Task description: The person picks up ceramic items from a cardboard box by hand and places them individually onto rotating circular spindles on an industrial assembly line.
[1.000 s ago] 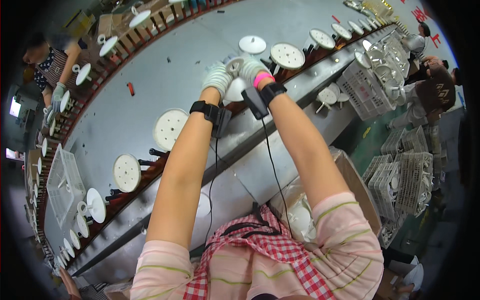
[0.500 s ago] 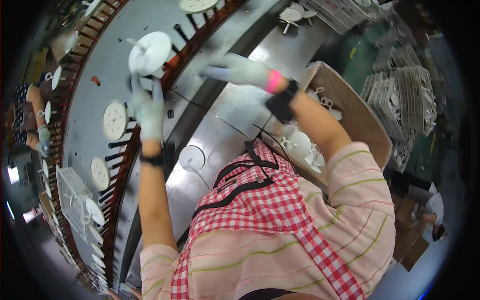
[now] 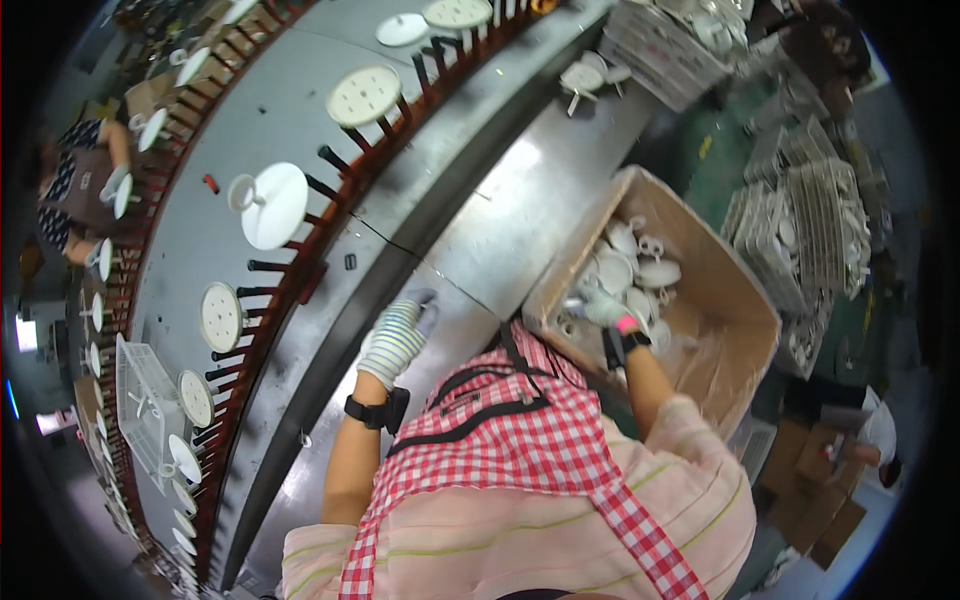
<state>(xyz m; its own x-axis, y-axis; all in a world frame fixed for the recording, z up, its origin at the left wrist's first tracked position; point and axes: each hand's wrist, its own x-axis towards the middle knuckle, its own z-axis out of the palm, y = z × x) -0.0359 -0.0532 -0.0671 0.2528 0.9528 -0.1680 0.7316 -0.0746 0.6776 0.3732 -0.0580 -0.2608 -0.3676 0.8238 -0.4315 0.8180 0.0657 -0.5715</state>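
My left hand, in a striped white glove with grey fingertips, is over the metal ledge. Its visible fingers are apart, and I see nothing held. My right hand, gloved too, reaches into a cardboard box among loose white plastic pieces, some round, some with rings. Its fingertips are partly lost among these pieces, so I cannot make out a grip. On the grey conveyor table beyond the ledge stands a white disc with a ring on a stem, resting against dark pegs.
Rows of dark pegs edge the curved table, with other white discs along it. A clear plastic basket sits at left. Stacked plastic crates stand at right. Across the table, another person works near discs.
Both hands have left the ringed disc on the table. My right hand has gone down into the box; my left has drawn back over the ledge. A disc on the ledge no longer shows.
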